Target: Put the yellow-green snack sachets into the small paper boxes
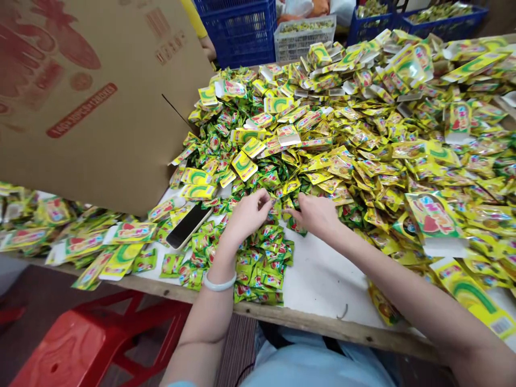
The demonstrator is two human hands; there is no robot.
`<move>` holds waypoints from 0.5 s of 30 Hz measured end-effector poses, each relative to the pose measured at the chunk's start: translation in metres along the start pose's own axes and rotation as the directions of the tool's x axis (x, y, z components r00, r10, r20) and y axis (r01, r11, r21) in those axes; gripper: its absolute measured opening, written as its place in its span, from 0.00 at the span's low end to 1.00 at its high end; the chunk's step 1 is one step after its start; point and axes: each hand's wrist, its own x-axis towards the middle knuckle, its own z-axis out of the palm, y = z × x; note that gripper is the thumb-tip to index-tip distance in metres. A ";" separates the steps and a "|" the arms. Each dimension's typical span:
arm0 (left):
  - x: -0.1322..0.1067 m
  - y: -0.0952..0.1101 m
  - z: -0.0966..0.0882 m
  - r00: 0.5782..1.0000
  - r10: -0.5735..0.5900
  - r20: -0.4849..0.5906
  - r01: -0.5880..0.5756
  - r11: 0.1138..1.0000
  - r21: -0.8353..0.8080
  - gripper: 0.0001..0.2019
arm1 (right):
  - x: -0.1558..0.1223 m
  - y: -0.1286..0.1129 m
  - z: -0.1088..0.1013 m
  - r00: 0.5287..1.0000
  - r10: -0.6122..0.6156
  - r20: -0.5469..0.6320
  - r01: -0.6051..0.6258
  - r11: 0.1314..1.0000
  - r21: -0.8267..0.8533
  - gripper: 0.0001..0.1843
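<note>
My left hand [249,214] is over the near edge of the heap, its fingers curled in toward the thumb; whatever they hold is hidden. Below it lies a bunch of small green candy packets [264,266], gathered close to the table's front edge. My right hand [319,215] is a short way to the right, fingers bent down among green packets, thumb pointing left. What its fingertips grip cannot be made out. Behind both hands rises a big heap of yellow and green packets [363,140], with yellow printed boxes [244,165] scattered over it.
A large cardboard carton [133,129] stands at the left. A phone [189,226] lies left of my left hand. Below is a red stool [68,344]. Blue crates [242,32] and a white crate [304,40] are at the back, near another person's arm [197,21].
</note>
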 end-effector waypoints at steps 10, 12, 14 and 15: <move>-0.004 0.023 0.006 0.975 0.085 0.206 0.082 0.721 -0.688 0.09 | -0.051 0.030 -0.057 0.972 -0.111 -0.205 0.197 0.862 0.466 0.16; -0.006 0.032 0.012 0.943 0.158 0.293 0.116 0.670 -0.734 0.10 | -0.064 0.040 -0.054 0.965 -0.109 -0.237 0.236 0.753 0.614 0.12; -0.009 0.041 0.017 0.903 0.211 0.374 0.176 0.612 -0.771 0.12 | -0.068 0.044 -0.043 0.972 -0.090 -0.216 0.214 0.720 0.661 0.10; -0.010 0.044 0.019 0.886 0.222 0.406 0.218 0.573 -0.790 0.13 | -0.069 0.044 -0.037 0.976 -0.072 -0.203 0.192 0.718 0.669 0.09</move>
